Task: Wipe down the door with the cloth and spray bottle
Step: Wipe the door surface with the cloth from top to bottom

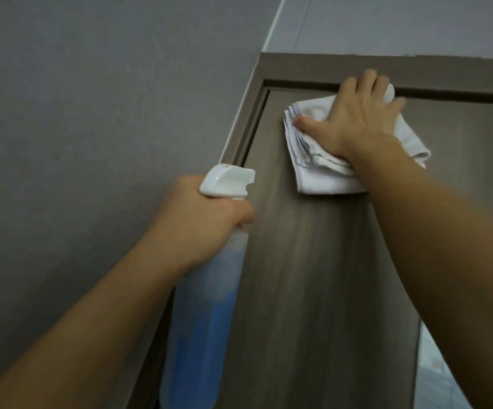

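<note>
White cloth (325, 178) pressed flat against brown door (313, 261) near its top by right hand (357, 119), fingers spread; left hand (201, 214) grips spray bottle (210, 284).

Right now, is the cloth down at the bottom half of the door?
No. The right hand presses the cloth flat near the top edge of the door, just under the frame.

No text, label or number can be read anywhere.
</note>
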